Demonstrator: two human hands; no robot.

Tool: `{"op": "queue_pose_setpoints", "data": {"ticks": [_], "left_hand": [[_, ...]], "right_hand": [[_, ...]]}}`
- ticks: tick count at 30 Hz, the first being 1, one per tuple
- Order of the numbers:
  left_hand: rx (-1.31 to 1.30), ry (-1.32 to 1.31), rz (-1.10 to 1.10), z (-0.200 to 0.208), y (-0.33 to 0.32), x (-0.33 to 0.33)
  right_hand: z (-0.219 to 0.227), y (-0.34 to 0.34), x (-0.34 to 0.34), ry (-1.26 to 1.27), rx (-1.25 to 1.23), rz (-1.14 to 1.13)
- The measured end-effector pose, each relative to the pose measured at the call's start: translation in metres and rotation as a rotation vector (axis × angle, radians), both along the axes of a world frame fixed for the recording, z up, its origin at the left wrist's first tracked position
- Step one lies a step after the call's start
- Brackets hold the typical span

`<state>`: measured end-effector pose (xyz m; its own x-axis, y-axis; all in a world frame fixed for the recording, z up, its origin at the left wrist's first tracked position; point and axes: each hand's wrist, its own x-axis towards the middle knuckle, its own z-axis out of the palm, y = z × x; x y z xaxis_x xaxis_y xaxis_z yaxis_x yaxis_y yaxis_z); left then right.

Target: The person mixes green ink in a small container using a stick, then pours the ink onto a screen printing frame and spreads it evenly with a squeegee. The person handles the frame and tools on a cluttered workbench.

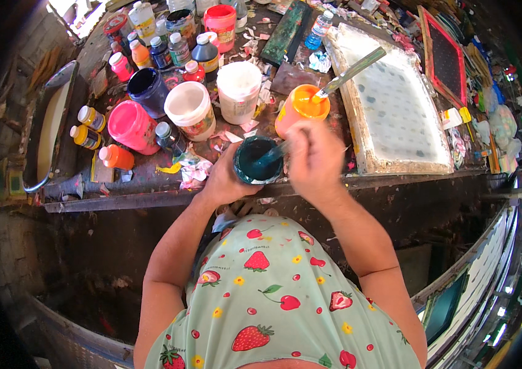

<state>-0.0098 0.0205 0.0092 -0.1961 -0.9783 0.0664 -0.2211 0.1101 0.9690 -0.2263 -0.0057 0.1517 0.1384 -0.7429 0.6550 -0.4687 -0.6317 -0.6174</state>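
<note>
Left hand [221, 177] curled; right hand [316, 155] clenched, blurred.

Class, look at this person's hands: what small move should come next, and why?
Probably a slow turn of the stick around the dark teal cup: its lower end sits inside, the right hand grips its upper part, and the left hand holds the cup.

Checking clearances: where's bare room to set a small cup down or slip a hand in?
Best bet: a small patch of table between the long dark tray and two capped bottles. A narrow gap separates the orange tub from the framed screen. Crowded: mid-table, packed with tubs; paper scraps beside the left hand.
</note>
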Motion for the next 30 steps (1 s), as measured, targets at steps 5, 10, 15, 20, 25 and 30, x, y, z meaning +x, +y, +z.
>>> {"op": "queue_pose_setpoints", "data": {"ticks": [5,10,15,20,25,30], "left_hand": [[-0.011,0.054,0.007,-0.009,-0.002,-0.002],[0.013,0.038,0.015,-0.008,0.001,0.001],[0.009,0.06,0.0,-0.011,-0.003,0.0],[-0.006,0.002,0.002,-0.007,-0.004,0.0],[0.002,0.013,0.024,-0.008,-0.002,-0.001],[0.009,0.008,0.007,-0.003,-0.001,-0.001]], "right_hand": [[0.029,0.001,-0.016,-0.043,-0.004,-0.064],[-0.004,-0.003,0.0,0.02,-0.009,-0.023],[0.044,0.004,-0.021,-0.114,0.063,-0.136],[-0.009,0.006,-0.001,0.068,0.012,-0.002],[0.049,0.006,-0.015,-0.163,0.065,-0.028],[-0.006,0.007,-0.005,0.103,-0.098,0.135]]}}
